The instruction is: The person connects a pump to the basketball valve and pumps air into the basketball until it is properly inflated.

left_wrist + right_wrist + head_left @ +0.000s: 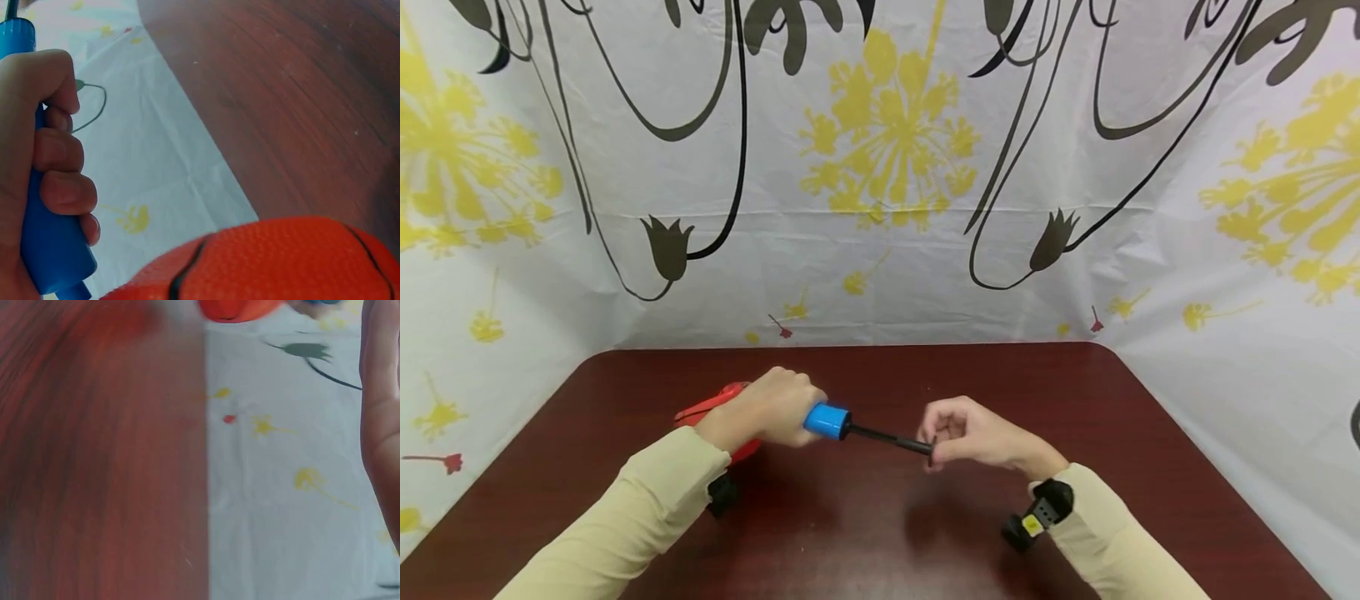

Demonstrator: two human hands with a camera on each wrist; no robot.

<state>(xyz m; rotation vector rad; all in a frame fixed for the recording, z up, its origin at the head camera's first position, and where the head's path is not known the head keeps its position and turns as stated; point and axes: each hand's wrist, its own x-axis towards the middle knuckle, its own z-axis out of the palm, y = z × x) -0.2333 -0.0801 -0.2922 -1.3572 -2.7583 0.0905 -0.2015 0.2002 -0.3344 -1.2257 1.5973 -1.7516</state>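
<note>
My left hand grips the blue barrel of a hand pump, fingers curled round it in the left wrist view. A black rod sticks out of the barrel toward the right. At the rod's far end, my right hand pinches the dark end handle between thumb and fingers. Behind the left hand and forearm is a red ball with black seams, mostly covered in the head view. A small blue nozzle end points down near the ball; whether they are joined is hidden.
A dark reddish-brown table lies under both hands. White cloth with yellow flowers and dark vines hangs behind it and along both sides. Black wrist devices sit on both wrists, one on the right.
</note>
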